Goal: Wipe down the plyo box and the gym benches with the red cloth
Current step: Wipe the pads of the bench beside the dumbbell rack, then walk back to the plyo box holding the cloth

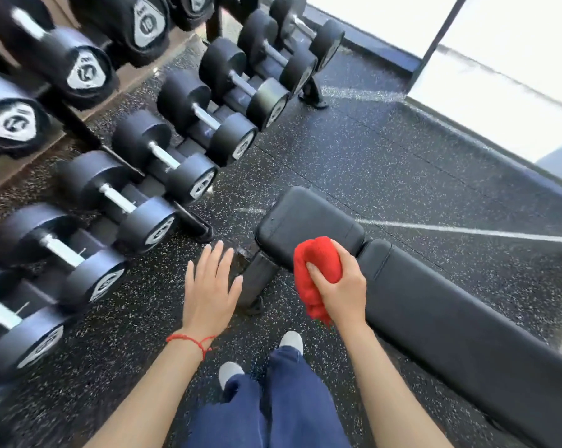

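A black padded gym bench (441,321) runs from the centre toward the lower right; its short seat pad (302,218) lies at the near-left end. My right hand (344,286) grips a bunched red cloth (318,266) over the seat pad's near edge, by the gap between the two pads. Whether the cloth touches the pad I cannot tell. My left hand (210,286) hovers flat with spread fingers over the floor, left of the bench leg (257,286), holding nothing. No plyo box is in view.
A dumbbell rack (189,218) with several black dumbbells (137,202) fills the left side, its foot close to the bench end. Speckled rubber floor (386,163) stretches to bright windows at the upper right. My legs and feet (266,399) stand at the bottom centre.
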### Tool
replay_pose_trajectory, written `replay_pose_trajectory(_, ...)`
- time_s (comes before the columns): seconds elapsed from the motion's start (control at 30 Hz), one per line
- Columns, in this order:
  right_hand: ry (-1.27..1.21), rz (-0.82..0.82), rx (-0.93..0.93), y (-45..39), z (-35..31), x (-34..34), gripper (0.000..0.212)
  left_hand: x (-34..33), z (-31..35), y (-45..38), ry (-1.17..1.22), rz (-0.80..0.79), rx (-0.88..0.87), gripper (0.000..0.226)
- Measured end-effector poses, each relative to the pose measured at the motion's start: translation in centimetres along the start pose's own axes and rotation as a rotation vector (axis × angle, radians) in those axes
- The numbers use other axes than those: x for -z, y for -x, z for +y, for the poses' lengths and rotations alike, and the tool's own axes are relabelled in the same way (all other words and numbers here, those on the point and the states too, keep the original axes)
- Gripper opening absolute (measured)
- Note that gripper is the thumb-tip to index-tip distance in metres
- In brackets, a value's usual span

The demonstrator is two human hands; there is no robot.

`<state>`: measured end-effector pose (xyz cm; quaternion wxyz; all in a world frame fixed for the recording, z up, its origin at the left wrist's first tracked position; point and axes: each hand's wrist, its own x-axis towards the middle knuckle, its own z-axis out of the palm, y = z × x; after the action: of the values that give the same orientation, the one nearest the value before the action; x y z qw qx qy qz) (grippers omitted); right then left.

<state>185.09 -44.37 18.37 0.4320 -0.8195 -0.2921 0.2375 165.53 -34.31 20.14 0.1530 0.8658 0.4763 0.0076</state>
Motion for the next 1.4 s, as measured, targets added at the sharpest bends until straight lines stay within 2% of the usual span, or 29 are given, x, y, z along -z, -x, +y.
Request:
replay_pose_trajectory(0.2,0.031,-0.176,0.103,3.2,-4.5,-5.5,0.054,2.9,-6.4,5.4,-0.06,0.046,0.136,0.059)
replay_pose_trajectory(0.5,0.082,-0.458,0.313,9.8,-11.7,-13.4,0.055,5.6,-14.2,14.8,-0.053,0.199,0.426,0.049)
replay_pose_trajectory(0.67,0.092,-0.582,0.403,12.3,-14.7,-16.6,0.053,6.5,-17.2,18.8,-0.013,0.155,0.613,0.053)
replay_pose_trajectory(0.77,0.121,-0.658,0.463,13.0,-16.0,-18.1,0.054,6.8,-18.4,20.8,-0.03,0.136,0.71,0.055)
replay_pose_trajectory(0.97,0.145,-0.846,0.564,13.7,-18.9,-20.7,0.053,8.0,-18.9,23.7,0.065,0.244,0.897,0.053)
replay_pose_trajectory(1.13,0.173,-0.987,0.662,14.8,-20.9,-23.4,0.054,8.3,-19.3,26.7,0.076,0.271,1.071,0.053)
replay_pose_trajectory(1.4,0.199,-1.185,0.822,21.4,-23.6,-28.9,0.055,8.7,-21.5,33.1,0.117,0.39,1.289,0.051)
